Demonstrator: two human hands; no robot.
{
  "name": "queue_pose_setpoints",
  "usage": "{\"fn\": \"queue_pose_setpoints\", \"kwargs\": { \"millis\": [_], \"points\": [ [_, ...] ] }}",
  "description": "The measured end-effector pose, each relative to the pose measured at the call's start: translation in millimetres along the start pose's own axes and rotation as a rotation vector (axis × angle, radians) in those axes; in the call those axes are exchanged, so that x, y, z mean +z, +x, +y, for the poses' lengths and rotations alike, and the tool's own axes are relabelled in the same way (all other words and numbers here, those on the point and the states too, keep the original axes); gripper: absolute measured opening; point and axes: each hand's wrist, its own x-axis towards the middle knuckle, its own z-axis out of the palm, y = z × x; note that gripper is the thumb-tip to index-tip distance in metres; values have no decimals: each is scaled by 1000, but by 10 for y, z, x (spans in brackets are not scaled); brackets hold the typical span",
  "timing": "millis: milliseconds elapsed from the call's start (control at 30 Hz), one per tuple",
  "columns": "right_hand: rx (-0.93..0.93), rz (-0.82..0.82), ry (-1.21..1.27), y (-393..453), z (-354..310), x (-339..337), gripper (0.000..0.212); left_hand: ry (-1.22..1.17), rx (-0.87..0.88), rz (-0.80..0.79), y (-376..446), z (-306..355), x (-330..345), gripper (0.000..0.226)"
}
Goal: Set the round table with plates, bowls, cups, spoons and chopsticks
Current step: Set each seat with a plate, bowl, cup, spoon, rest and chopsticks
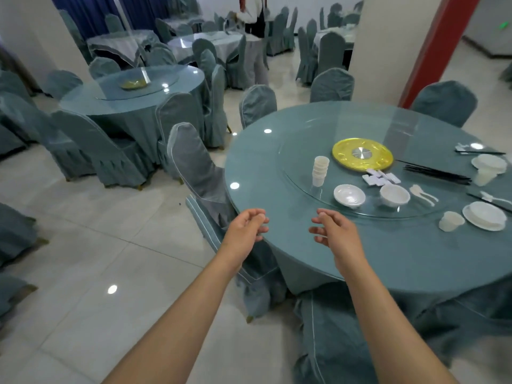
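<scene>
Now both hands, left (245, 227) and right (336, 231), are hanging loose and empty; they should be lifting the top cup off the cup stack (320, 171) gently.

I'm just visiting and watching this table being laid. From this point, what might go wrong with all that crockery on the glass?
1. The stack of cups stands tall near the edge of the glass turntable; a spin or a nudge might topple it.
2. The small plate and bowl also sit close to that rim and may slide off if it turns.
3. The cup beside the nearest set plate seems to lie tilted and might roll.
</scene>
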Motion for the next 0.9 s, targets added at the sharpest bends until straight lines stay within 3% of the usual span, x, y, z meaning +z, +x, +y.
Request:
{"fn": "queue_pose_setpoints", "kwargs": {
  "millis": [333,900],
  "points": [
    [15,206,-11,363,36,166,15,41,-57,-200,914,-179,6,16],
    [97,458,27,2341,95,-699,11,206,-123,-418,3006,-35,1708,12]
  ]
}}
